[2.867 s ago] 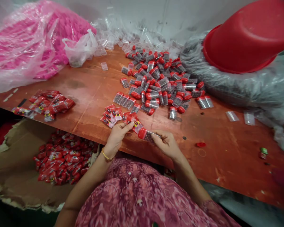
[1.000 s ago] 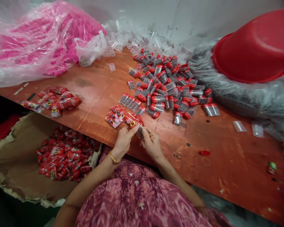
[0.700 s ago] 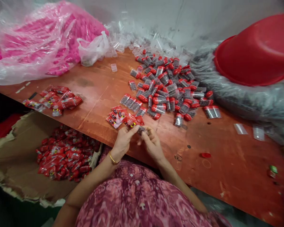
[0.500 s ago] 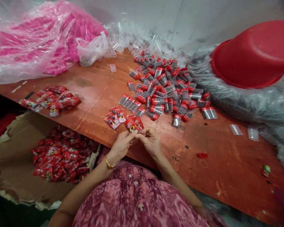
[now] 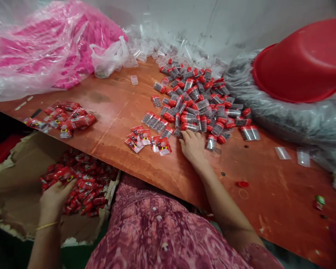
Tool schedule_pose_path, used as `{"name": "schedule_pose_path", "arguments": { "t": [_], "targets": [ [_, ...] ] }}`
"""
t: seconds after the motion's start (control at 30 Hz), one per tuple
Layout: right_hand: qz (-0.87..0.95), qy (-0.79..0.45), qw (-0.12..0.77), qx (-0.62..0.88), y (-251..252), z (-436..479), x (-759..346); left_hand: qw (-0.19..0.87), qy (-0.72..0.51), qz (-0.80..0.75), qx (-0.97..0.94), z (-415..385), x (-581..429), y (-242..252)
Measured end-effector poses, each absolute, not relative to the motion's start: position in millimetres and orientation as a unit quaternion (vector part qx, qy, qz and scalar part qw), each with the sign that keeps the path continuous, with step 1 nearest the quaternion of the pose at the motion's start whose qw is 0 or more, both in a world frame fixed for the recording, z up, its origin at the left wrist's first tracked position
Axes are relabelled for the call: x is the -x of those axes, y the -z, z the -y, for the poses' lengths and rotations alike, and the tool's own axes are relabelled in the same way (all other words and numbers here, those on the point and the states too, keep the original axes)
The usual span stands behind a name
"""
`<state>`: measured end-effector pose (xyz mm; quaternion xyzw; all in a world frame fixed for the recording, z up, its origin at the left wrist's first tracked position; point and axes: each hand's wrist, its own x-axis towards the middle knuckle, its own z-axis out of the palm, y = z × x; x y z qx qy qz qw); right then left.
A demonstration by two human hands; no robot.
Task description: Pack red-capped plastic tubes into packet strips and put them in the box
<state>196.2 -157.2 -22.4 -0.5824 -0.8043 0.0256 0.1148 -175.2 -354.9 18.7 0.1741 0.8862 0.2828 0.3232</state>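
Note:
My left hand [image 5: 54, 196] is over a torn cardboard box [image 5: 14, 186], its thumb and fingers closed about a red packet [image 5: 64, 173] with yellow and black print. Similar red packets [image 5: 86, 190] fill the box beneath it. On the table my right hand [image 5: 194, 148] has its fingers curled down at the front of a pile of small clear red-capped containers [image 5: 190, 95] with dark contents. Its fingertips are on one container [image 5: 178, 133], partly hidden by them. Left of that hand lie red printed cards [image 5: 164, 145] and a fanned stack of similar cards [image 5: 138, 137].
Red packets [image 5: 70, 118] lie near the table's left edge. Behind are a pink-filled plastic bag [image 5: 58, 45], loose clear containers [image 5: 154, 46] and a red tub [image 5: 302, 63] on a dark-filled bag [image 5: 285, 119]. A red cap [image 5: 242, 184] sits at right.
My hands, together before the cards half a second ago, have parted. My left hand has gone down left into the box; my right hand has moved forward and right to the containers.

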Motion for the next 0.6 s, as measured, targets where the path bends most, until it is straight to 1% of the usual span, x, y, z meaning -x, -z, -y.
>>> {"name": "schedule_pose_path", "arguments": {
  "t": [0.07,0.13,0.17,0.23,0.3,0.37,0.47,0.53,0.6],
  "targets": [
    [0.81,-0.003,0.095,0.579,25.7,161.7,-206.0,0.202,-0.216,-0.941,-0.166,361.3,183.8,-21.4],
    [0.809,0.017,0.097,0.58,25.9,173.2,-210.9,0.093,-0.189,-0.952,-0.224,356.2,172.2,-18.5],
    [0.804,0.026,0.108,0.585,25.0,180.0,-210.9,0.06,-0.208,-0.936,-0.278,349.1,160.6,-14.5],
    [0.789,0.03,0.143,0.596,21.9,192.7,-205.5,0.036,-0.289,-0.866,-0.406,328.1,130.5,-2.9],
    [0.781,0.011,0.167,0.602,19.3,201.1,-193.1,0.02,-0.342,-0.785,-0.517,302.6,96.1,9.9],
    [0.779,-0.014,0.16,0.606,19.1,204.1,-177.4,0.014,-0.337,-0.716,-0.611,278.6,62.8,19.6],
    [0.775,-0.057,0.146,0.613,24.8,201.5,-158.9,0.048,-0.307,-0.641,-0.702,253.5,24.1,24.8],
    [0.759,-0.125,0.184,0.612,30.6,199.1,-154.9,0.088,-0.3,-0.621,-0.719,245.1,9.2,23.0],
    [0.712,-0.245,0.272,0.599,34.9,198.4,-156.6,0.135,-0.322,-0.63,-0.693,240.9,1.7,18.8]
  ]
}}
